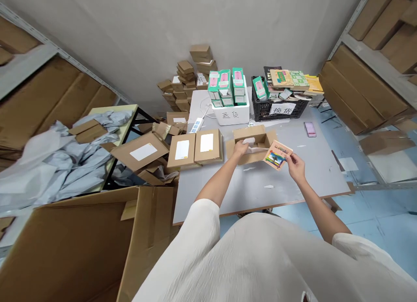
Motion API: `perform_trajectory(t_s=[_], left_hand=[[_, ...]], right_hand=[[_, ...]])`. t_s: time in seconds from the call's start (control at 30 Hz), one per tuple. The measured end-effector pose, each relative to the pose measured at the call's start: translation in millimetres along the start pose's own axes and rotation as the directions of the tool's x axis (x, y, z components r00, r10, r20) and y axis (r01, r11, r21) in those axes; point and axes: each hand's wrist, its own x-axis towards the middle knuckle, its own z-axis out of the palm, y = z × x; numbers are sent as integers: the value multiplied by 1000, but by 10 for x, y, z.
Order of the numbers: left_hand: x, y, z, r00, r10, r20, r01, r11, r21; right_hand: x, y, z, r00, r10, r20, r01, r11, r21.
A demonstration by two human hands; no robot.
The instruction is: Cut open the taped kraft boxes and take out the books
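My right hand [296, 167] pinches a thin booklet [276, 155] by its right edge. Its peach cover carries a colourful picture and a line of printed characters. The booklet is tilted and overlaps the right end of an open cardboard box [257, 131] on the table. At the left end of that box, my left hand [240, 148] is closed on the cardboard, though its fingertips are partly hidden. White torn paper [249, 140] shows right by those fingers. Flaps of the box are spread outward, and part of its inside is visible.
Two closed cartons with white labels [208, 146] stand left on the grey table [228, 185]. Behind are a white bin [230, 116] of green-and-pink boxes and a black crate [260, 113] of books. A phone [310, 129] lies right. A large open carton [153, 232] is at lower left.
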Motion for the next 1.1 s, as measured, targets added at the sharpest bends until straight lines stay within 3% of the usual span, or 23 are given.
perform_trajectory(t_s=[0.13, 0.3, 0.4, 0.53, 0.7, 0.83, 1.1], left_hand=[[-74, 65, -128, 985, 153, -85, -123, 952, 281], [-165, 102, -364, 959, 268, -89, -224, 915, 335], [-275, 126, -440, 938, 335, -92, -309, 925, 222], [-612, 74, -365, 917, 397, -29, -398, 914, -75], [-1075, -161, -175, 928, 364, 82, -297, 854, -427], [-1201, -322, -156, 938, 323, 123, -213, 820, -531], [-1254, -439, -262, 974, 222, -37, -207, 819, -536]], right_hand=[[53, 16, 54, 1000, 4, 5, -4, 1000, 10], [137, -10, 175, 999, 3, 37, -6, 998, 67], [175, -65, 288, 998, -6, 69, 0, 996, 87], [176, -153, 436, 991, -6, 135, -11, 992, 126], [139, -244, 558, 968, 10, 250, -43, 991, 125], [103, -279, 696, 954, 25, 297, -62, 991, 116], [-137, -249, 916, 913, 40, 406, -113, 981, 156]])
